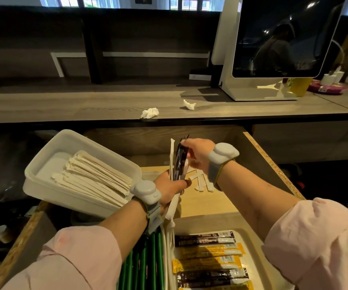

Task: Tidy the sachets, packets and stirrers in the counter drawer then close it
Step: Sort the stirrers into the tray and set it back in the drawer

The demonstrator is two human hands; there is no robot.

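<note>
Halfway, seemingly: both hands, left hand point(170, 190) and right hand point(198, 154), grip a mixed bundle point(177, 164) above the open drawer point(273, 164); loose sachets point(202, 182) remain inside.

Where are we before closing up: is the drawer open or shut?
Open: the drawer is pulled out under the counter, its trays and loose sachets exposed.

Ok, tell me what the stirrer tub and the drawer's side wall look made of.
Stirrer tub: seemingly translucent frosted plastic, since the stirrers show dimly through its wall. Drawer side wall: probably chipboard; its bare top edge is speckled and flaky.
</note>
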